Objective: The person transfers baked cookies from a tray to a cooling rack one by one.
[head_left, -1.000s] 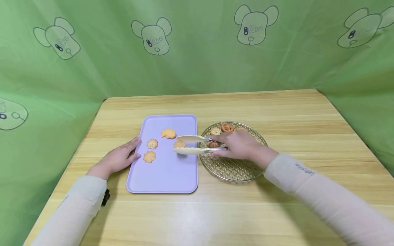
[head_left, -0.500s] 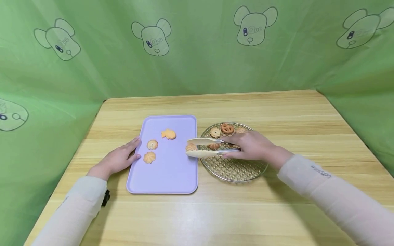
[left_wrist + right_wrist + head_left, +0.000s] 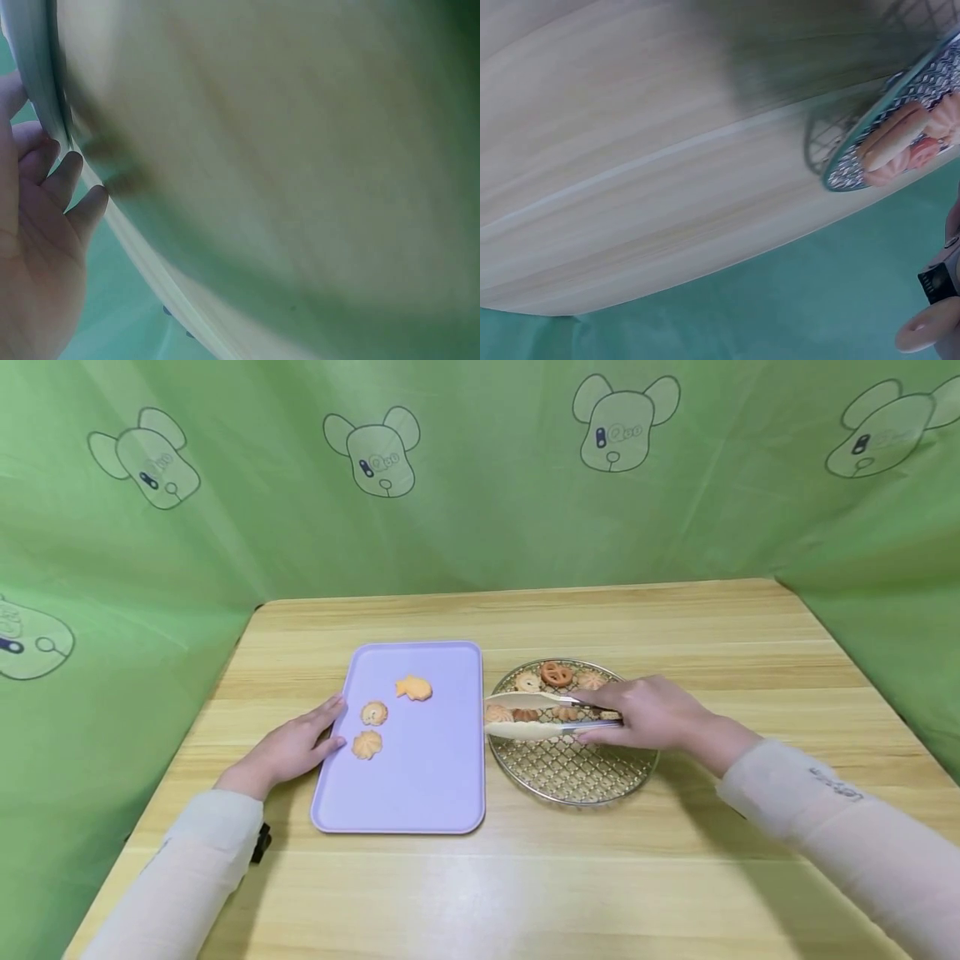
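My right hand [image 3: 660, 714] grips a pair of metal tongs [image 3: 525, 729] with cream tips. Between those tips sits a swirled round cookie [image 3: 498, 714], over the left edge of a round wire rack [image 3: 573, 777]. On the rack lie several cookies, among them a pretzel-shaped cookie [image 3: 556, 674] and a ring cookie [image 3: 528, 682]. To the left is a purple tray [image 3: 420, 793] bearing a fish-shaped cookie [image 3: 414, 687], a round cookie [image 3: 374, 713] and a flower-shaped cookie [image 3: 367, 745]. My left hand [image 3: 285, 750] touches the tray's left rim with its fingers extended.
All of it stands on a wooden table [image 3: 525, 893]. Green cloth [image 3: 495, 527] printed with bear heads hangs behind and at both sides. In the right wrist view the rack [image 3: 847, 161] appears raised above the tabletop, with cookies near its edge.
The tongs, carrying the swirled cookie, have moved right from above the tray to the rack's left edge. My left hand has stayed at the tray rim.
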Demonstrator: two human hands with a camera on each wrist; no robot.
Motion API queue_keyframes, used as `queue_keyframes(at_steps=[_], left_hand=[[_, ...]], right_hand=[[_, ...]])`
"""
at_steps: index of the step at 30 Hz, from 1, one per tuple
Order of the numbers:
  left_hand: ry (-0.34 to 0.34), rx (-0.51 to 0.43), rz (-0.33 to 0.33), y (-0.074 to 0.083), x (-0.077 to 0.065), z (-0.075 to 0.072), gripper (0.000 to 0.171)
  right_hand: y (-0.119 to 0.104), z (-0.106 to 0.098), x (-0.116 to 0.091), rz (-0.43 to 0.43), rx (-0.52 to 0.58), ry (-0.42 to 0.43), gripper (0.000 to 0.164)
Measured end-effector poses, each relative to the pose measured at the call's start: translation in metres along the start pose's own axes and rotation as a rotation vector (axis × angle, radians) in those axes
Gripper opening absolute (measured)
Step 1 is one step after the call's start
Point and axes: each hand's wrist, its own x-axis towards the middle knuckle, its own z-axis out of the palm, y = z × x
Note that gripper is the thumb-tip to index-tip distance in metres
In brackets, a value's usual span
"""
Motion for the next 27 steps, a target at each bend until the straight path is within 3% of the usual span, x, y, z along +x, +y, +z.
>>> queue_keyframes(at_steps=[11, 27], left_hand=[[-0.005, 0.0, -0.007, 0.001, 0.0, -0.001, 0.064], [-0.004, -0.002, -0.01, 0.0, 0.001, 0.001, 0.064]], right_hand=[[0.02, -0.004, -0.025, 0.052, -0.019, 0.004, 0.066], [0.04, -0.006, -0.052, 0.027, -0.042, 0.048, 0.062]])
